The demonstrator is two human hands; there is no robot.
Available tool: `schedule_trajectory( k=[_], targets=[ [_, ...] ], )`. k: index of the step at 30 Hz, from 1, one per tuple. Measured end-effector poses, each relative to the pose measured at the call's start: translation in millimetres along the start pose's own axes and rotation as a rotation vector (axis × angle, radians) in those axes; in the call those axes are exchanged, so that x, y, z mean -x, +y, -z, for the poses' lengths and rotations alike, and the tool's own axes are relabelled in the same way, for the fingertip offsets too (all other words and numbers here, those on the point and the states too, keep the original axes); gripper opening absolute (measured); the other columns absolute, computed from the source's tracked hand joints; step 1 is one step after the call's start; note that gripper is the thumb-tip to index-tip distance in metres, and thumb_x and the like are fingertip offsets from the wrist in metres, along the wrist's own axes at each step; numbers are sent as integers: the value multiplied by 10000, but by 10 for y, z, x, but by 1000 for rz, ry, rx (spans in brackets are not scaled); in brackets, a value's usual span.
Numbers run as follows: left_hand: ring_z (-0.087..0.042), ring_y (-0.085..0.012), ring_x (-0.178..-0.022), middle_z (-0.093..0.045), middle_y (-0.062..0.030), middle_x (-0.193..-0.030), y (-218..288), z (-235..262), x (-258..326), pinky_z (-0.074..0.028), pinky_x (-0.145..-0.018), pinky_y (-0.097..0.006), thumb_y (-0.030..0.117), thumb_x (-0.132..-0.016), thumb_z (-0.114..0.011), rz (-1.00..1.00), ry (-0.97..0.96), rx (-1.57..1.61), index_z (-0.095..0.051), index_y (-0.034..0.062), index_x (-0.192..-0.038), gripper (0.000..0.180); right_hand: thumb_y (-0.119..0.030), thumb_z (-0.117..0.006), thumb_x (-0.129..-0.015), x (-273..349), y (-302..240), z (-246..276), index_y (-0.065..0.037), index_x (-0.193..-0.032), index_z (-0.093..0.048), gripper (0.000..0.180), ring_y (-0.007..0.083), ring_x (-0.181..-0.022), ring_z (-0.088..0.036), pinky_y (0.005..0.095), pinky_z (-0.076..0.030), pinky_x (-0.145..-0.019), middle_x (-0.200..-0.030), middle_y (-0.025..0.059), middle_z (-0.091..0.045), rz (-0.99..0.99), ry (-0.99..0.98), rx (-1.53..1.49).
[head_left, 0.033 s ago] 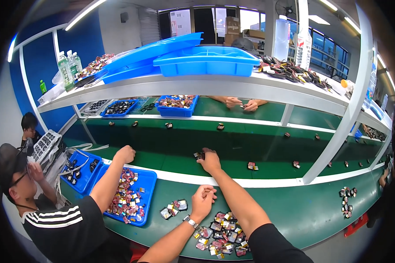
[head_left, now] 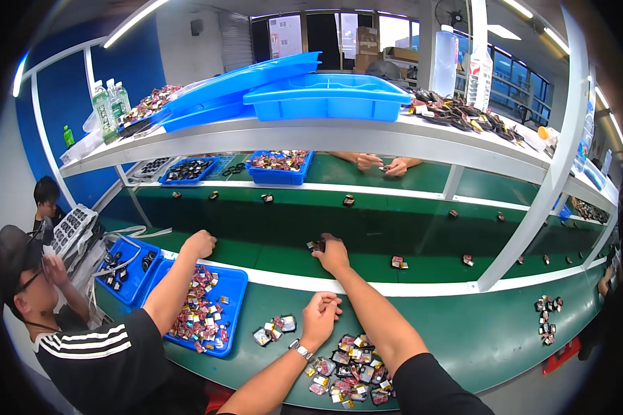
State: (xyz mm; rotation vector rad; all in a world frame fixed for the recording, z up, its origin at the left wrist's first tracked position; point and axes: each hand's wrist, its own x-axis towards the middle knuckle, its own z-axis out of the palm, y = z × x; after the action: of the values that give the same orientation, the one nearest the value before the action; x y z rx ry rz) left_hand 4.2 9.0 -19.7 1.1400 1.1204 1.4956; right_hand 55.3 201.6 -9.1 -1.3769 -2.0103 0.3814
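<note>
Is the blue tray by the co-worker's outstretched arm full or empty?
Partly full. The blue tray holds a loose heap of small colourful parts in the middle, with bare blue floor showing toward its far corner and rim.

The right hand reaches out over the green bench, fingers touching a small dark part. The left hand rests curled near a pile of small parts. A co-worker's arm stretches over a blue tray.
</note>
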Motion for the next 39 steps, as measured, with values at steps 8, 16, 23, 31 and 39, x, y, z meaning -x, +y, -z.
schedule_trajectory(
  k=[8,16,23,31,39],
  targets=[
    [-646,-173,-716,-651,-146,-940,97,233,-26,-539,-625,-279,243,-1025,-401,214,11,292,-530,1,-1059,277,-137,-832,-671,821,-43,1083,-63,-1366,-452,796,237,-998,-621,385,-463,-938,-1080,78,-694,277,-412,-455],
    [-611,-155,-1051,-594,-90,-1186,281,80,60,-518,-910,-320,249,-1025,-452,502,-653,415,-460,-13,-1355,421,-139,-796,-707,1744,-55,1741,-92,-1407,-417,797,312,-1177,-507,401,-429,-1008,-1281,133,-568,270,-552,-292],
    [-562,-167,-1156,-563,-91,-1266,231,13,126,-505,-958,-348,82,-986,-498,493,-473,424,-419,3,-1375,404,-133,-699,-795,2100,-86,1466,-82,-1065,-676,276,234,-981,-598,345,-527,-805,-1071,53,-605,271,65,-133],
    [-552,-203,-1186,-518,-133,-1325,276,3,153,-490,-1013,-356,-21,-959,-477,450,-519,440,-400,-29,-1369,417,-90,-677,-774,2075,-46,1491,-88,-1019,-658,246,231,-909,-610,349,-542,-717,-1018,52,-595,412,108,-15],
    [-594,-176,-1096,-554,-139,-1263,249,-36,164,-534,-944,-313,-45,-942,-491,421,-494,307,-450,-46,-1306,367,-69,-645,-785,2019,59,1545,-98,-996,-630,214,245,-909,-595,368,-524,-753,-952,45,-579,459,-123,-54]
  ],
)
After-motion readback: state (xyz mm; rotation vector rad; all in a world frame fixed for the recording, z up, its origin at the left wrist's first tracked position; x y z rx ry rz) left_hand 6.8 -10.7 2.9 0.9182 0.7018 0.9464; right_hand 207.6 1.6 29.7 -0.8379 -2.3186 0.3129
